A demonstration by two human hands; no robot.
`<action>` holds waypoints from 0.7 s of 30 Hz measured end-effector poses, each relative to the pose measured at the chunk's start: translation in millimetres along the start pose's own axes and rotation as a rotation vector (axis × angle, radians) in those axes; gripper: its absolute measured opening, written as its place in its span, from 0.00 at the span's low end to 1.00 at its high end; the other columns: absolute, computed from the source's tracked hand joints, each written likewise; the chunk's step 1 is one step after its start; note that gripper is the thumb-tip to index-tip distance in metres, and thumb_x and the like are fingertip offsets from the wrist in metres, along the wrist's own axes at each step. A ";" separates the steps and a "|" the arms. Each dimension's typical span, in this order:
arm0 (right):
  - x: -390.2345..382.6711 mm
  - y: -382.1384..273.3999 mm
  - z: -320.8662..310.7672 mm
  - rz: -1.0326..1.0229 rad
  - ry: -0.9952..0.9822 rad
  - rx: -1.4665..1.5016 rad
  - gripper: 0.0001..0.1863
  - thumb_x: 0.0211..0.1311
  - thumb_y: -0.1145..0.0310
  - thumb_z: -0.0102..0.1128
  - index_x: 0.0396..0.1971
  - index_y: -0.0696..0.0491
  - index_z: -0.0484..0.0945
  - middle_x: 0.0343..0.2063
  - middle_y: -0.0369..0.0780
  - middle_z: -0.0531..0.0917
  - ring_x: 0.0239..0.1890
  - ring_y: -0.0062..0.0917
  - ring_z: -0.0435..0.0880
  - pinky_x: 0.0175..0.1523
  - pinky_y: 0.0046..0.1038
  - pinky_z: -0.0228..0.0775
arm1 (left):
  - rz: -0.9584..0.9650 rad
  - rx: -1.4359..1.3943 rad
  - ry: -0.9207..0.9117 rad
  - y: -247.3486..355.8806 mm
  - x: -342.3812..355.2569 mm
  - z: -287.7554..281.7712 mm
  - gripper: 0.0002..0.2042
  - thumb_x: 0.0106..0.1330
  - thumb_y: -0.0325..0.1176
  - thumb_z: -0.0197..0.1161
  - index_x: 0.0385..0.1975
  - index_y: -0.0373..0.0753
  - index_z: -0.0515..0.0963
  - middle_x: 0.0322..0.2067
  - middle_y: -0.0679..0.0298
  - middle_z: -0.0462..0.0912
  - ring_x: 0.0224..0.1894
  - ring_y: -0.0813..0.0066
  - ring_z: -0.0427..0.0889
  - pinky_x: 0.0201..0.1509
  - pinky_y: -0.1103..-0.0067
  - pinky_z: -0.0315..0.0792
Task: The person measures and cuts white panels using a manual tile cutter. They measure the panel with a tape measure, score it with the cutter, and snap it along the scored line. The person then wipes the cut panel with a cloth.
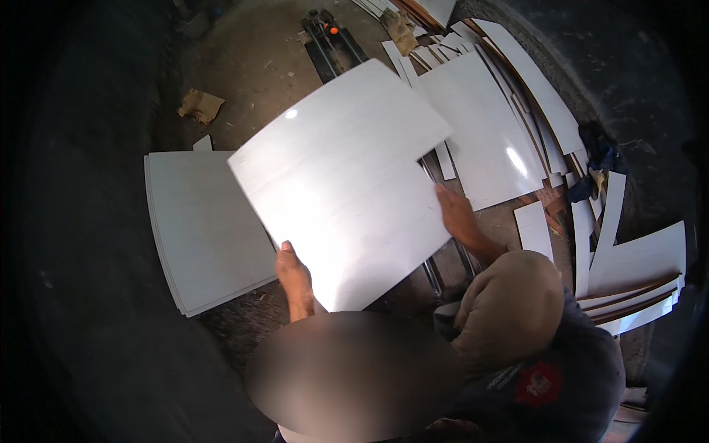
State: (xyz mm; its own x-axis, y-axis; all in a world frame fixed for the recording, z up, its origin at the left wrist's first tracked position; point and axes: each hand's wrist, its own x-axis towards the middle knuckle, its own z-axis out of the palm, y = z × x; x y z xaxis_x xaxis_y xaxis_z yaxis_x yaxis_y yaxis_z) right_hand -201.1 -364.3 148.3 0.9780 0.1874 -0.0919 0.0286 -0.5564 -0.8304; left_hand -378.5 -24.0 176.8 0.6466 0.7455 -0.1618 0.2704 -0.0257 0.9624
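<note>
A large white board (340, 170) with a notched right corner is held up between my two hands, tilted, with a bright glare on its face. My left hand (294, 273) grips its lower left edge, thumb on top. My right hand (459, 221) grips the right edge just below the notch. Metal rails (432, 277) show beneath the board, and a black tool end with an orange knob (334, 31) sticks out beyond it. The fingers under the board are mostly hidden.
A stack of white boards (199, 229) lies at left. Loose boards and strips (476, 118) cover the right, with dark cloth (598, 148) among them. Crumpled brown paper (199, 105) rests on the dusty floor (251, 52). My bent knee (517, 295) is at lower right.
</note>
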 end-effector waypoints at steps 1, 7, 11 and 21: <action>8.7 -14.5 8.2 0.032 -0.069 -0.010 0.33 0.82 0.44 0.39 0.48 0.61 0.82 0.44 0.57 0.86 0.47 0.53 0.84 0.54 0.46 0.73 | 0.043 0.033 -0.018 11.1 7.6 -16.1 0.26 0.83 0.48 0.49 0.50 0.25 0.79 0.42 0.57 0.84 0.46 0.69 0.78 0.54 0.72 0.73; 56.3 -88.5 72.3 0.002 -0.287 0.096 0.36 0.81 0.42 0.38 0.43 0.63 0.82 0.38 0.56 0.86 0.43 0.52 0.85 0.52 0.46 0.74 | 0.222 -0.044 0.255 47.8 47.5 -93.4 0.25 0.81 0.49 0.54 0.47 0.25 0.79 0.44 0.59 0.82 0.49 0.73 0.75 0.58 0.74 0.69; 74.5 -105.7 123.5 -0.022 -0.332 0.183 0.37 0.81 0.42 0.38 0.39 0.66 0.81 0.33 0.56 0.85 0.38 0.47 0.85 0.49 0.46 0.73 | 0.186 0.142 0.143 57.3 75.8 -143.0 0.29 0.81 0.50 0.53 0.52 0.20 0.78 0.49 0.60 0.80 0.51 0.72 0.73 0.63 0.76 0.66; 91.8 -88.7 199.1 0.010 -0.312 0.356 0.35 0.82 0.44 0.39 0.32 0.64 0.78 0.22 0.47 0.77 0.28 0.34 0.76 0.42 0.42 0.70 | 0.188 0.153 0.116 29.9 147.5 -164.7 0.25 0.82 0.48 0.51 0.47 0.24 0.80 0.44 0.62 0.81 0.48 0.73 0.76 0.59 0.75 0.69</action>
State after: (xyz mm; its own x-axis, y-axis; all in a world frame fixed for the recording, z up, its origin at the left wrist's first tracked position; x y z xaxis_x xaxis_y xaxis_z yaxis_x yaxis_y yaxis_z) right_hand -155.0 -136.6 104.1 0.8674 0.4481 -0.2163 -0.1066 -0.2574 -0.9604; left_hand -392.5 194.9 217.6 0.6122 0.7890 0.0512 0.2633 -0.2645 0.9277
